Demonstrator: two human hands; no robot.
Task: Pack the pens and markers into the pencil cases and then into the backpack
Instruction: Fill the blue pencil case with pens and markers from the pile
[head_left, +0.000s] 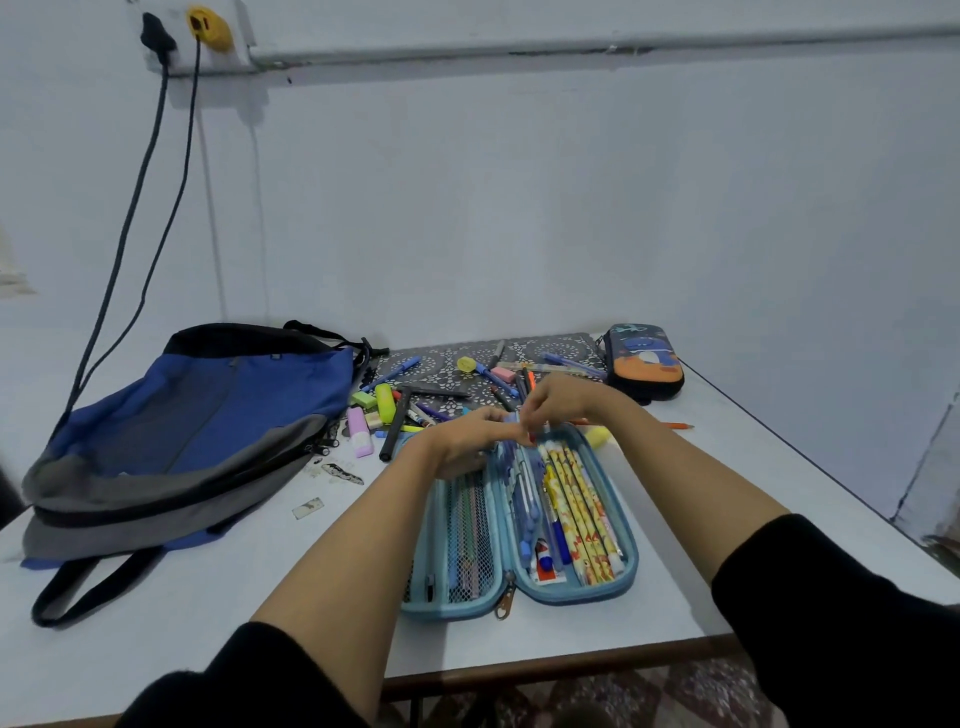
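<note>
With left hand (462, 441) and right hand (556, 400) both pinching a small blue item (513, 417), kind unclear, over pencil case (569, 597): lower parallel to pencils (582, 509), seat flat, avoid forcing.

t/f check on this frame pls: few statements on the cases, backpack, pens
1. The blue pencil case lies open on the table. True.
2. The backpack stands upright, right of that case. False: it lies flat to its left.
3. Yellow pencils sit in the open case's right half. True.
4. The dark pencil case at the far right is unzipped. False: it is closed.
5. Every pen is packed. False: loose pens and markers lie on the patterned mat behind.
</note>
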